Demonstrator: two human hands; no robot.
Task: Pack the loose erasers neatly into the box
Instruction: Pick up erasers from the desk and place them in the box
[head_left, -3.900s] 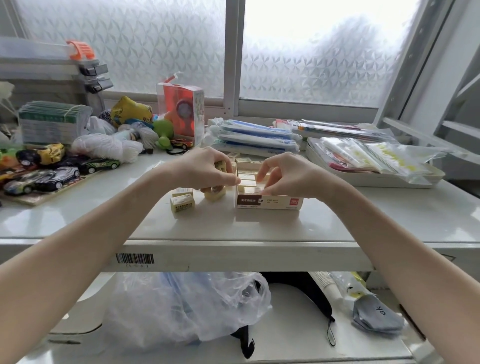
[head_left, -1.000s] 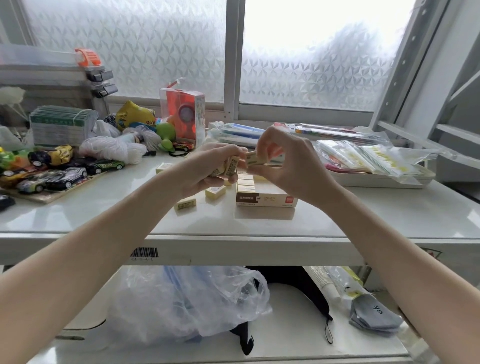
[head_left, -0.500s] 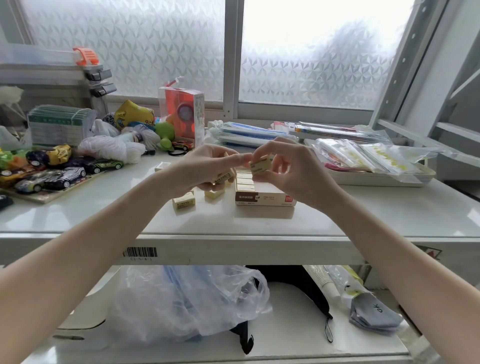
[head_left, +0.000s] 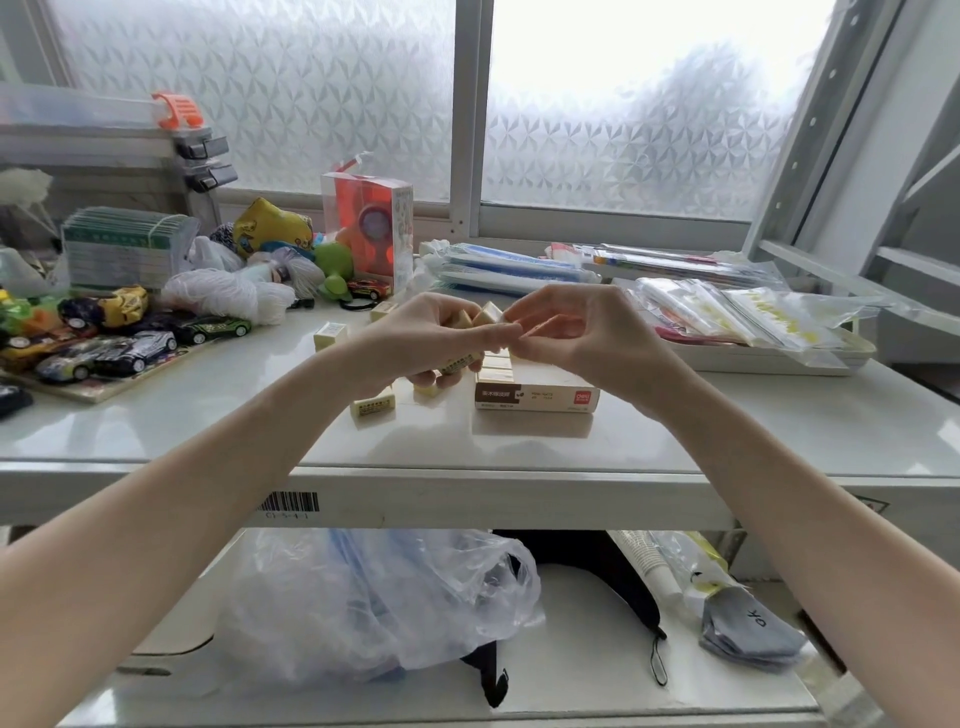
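Holding erasers (head_left: 480, 316) above box (head_left: 537, 397) | left hand (head_left: 415, 338) clamped on several; right hand (head_left: 576, 332) pinching one | light, firm, grippy: pinch the long sides.

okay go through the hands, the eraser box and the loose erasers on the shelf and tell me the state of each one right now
left hand: closed on several erasers
right hand: pinching one eraser above the box
eraser box: open, partly filled
eraser nearest the shelf edge: loose, left of the box
eraser farther back: loose, apart from the others
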